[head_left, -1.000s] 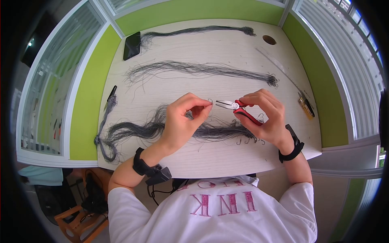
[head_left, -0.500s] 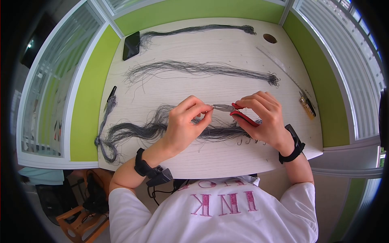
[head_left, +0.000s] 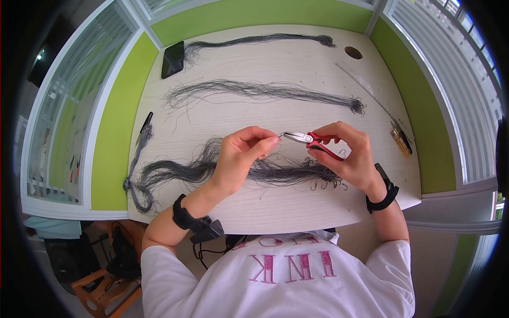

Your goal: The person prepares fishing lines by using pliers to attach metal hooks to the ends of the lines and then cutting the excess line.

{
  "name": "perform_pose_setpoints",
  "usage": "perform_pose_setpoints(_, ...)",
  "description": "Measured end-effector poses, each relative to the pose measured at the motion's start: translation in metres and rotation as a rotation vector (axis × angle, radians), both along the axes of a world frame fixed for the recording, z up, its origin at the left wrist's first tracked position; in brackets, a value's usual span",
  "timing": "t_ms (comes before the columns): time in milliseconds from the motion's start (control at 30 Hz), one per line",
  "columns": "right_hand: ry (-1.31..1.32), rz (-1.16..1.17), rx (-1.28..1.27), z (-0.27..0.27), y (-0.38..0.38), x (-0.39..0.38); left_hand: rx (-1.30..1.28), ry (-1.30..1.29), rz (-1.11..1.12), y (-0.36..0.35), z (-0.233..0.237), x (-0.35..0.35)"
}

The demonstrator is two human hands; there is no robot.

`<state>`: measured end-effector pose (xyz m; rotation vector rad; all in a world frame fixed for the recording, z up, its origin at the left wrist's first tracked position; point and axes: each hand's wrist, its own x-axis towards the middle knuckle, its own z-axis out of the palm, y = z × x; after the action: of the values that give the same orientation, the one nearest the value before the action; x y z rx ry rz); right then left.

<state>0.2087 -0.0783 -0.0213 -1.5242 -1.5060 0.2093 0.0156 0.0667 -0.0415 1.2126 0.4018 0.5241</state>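
Observation:
My right hand [head_left: 347, 153] is closed around the red handles of small pliers [head_left: 299, 138], whose silver jaws point left. Just left of the jaw tips, my left hand [head_left: 245, 153] pinches a tiny object, perhaps a hook; its shape is mostly hidden by the fingertips. Beneath both hands lies a thick bundle of dark grey line [head_left: 183, 170], with several hooks [head_left: 326, 183] at its right end. A second bundle with hooks [head_left: 265, 89] stretches across the middle of the table [head_left: 222, 121].
Along the back lie a black phone [head_left: 173, 60] and a thin dark bundle [head_left: 254, 38]. A clear ruler [head_left: 366, 86], a yellow-handled tool [head_left: 401, 139] and a round hole [head_left: 353, 52] are at the right. A black pen [head_left: 147, 123] lies left. Green partitions [head_left: 265, 18] surround the table.
The pliers have turned in my right hand, and their jaws now sit slightly higher. My left fingers have shifted slightly. More hooks of the near bundle show below my right hand.

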Motion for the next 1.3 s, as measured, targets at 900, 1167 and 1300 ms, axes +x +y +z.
perform_pose_setpoints(900,-0.361,-0.059,0.227,-0.004,0.006,-0.007,0.888,-0.035,0.285,-0.007,0.001,0.002)
perform_pose_setpoints(1167,-0.344,-0.084,0.212,-0.004,0.004,-0.008,0.968,0.017,0.306,-0.008,0.007,0.004)
perform_pose_setpoints(1300,-0.295,-0.133,0.278,0.001,0.004,-0.005,1.021,0.160,0.189,-0.006,0.016,0.002)
